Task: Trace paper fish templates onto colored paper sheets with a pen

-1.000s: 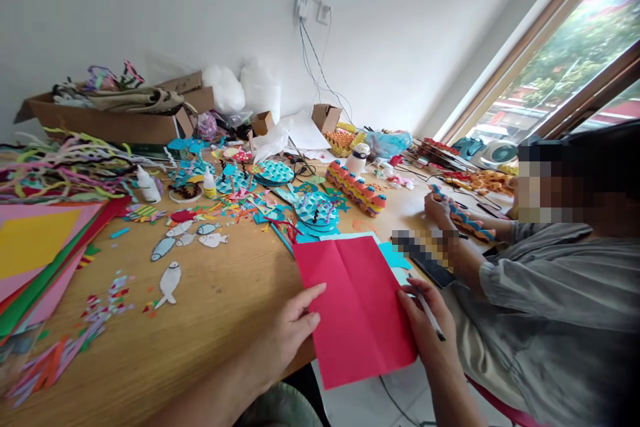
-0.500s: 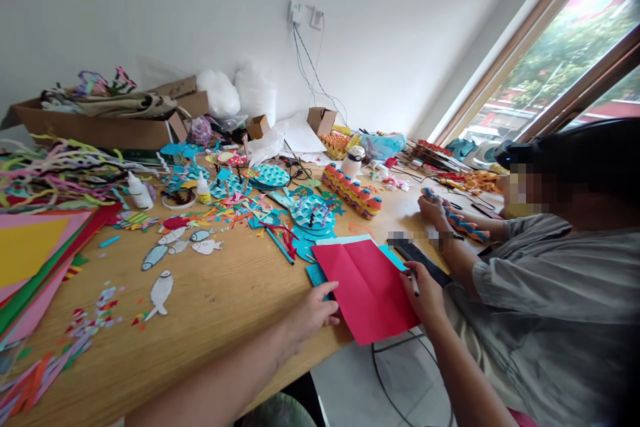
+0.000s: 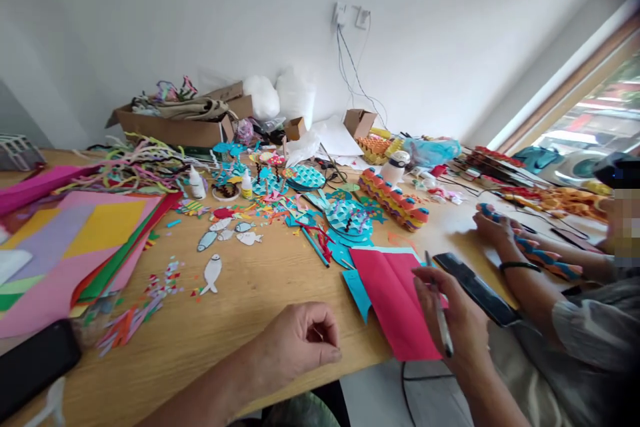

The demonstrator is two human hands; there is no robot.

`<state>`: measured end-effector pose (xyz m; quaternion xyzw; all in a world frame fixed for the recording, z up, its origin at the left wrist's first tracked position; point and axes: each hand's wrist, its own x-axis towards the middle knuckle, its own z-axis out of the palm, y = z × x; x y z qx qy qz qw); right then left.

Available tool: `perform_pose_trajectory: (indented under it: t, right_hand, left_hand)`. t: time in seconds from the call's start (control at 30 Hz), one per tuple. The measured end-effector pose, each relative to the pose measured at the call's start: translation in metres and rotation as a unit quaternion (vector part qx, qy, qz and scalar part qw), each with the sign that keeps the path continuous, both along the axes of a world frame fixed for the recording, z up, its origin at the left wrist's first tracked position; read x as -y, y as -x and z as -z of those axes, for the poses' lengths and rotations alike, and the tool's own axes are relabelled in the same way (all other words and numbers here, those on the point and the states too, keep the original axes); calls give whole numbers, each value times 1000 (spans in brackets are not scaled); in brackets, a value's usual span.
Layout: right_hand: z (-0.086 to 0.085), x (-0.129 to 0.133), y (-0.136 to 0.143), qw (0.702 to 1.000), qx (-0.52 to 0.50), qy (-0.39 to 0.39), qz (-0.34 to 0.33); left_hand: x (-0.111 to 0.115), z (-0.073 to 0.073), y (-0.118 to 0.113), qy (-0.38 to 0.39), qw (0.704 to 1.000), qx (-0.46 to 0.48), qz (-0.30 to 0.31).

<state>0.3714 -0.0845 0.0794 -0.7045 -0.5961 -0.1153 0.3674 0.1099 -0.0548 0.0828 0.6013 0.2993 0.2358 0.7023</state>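
My right hand point(image 3: 455, 310) grips a slim pen point(image 3: 443, 323), its dark end pointing down, above the right edge of a creased red sheet of paper point(image 3: 383, 300). That sheet lies on light-blue and blue paper point(image 3: 357, 292) and overhangs the table's front edge. To its left, my left hand point(image 3: 310, 337) hovers over the wood, loosely curled, nothing visible between fingers and thumb. White fish cut-outs point(image 3: 213, 273) with dark outlines lie on the table point(image 3: 240, 327) beyond it.
At right, a co-worker's hands point(image 3: 495, 230) hold a blue-and-orange strip beside a dark phone-like slab point(image 3: 477, 288). Coloured paper sheets point(image 3: 95, 227) and a black phone point(image 3: 40, 363) lie at left. Glue bottles point(image 3: 197, 183), paper scraps and a cardboard box point(image 3: 170, 128) are farther back.
My left hand has come off the red paper and moved left. My right hand has lifted from the sheet's edge with the pen. The view has swung left.
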Motion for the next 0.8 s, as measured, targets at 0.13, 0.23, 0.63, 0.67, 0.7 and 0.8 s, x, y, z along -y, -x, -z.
perform_pose_trajectory:
  t: [0.13, 0.23, 0.63, 0.67, 0.7, 0.8]
  right_hand:
    - [4, -24, 76, 985, -1, -1, -174]
    - [16, -44, 122, 960, -12, 14, -281]
    - [57, -102, 222, 904, -81, 72, -414]
    - [61, -104, 225, 903, -92, 61, -414]
    - [65, -105, 227, 902, -101, 50, -416]
    - [74, -104, 228, 897, -124, 25, -423]
  left_hand:
    - [-1, -7, 35, -26, 998, -7, -48]
    - [-5, -12, 64, -49, 994, -17, -94]
    - [-31, 25, 182, -267, 813, -205, -474]
    - [-38, 29, 191, -274, 788, -200, -514]
    - [-44, 32, 199, -278, 761, -183, -556]
    - [-64, 36, 214, -235, 717, -80, -651]
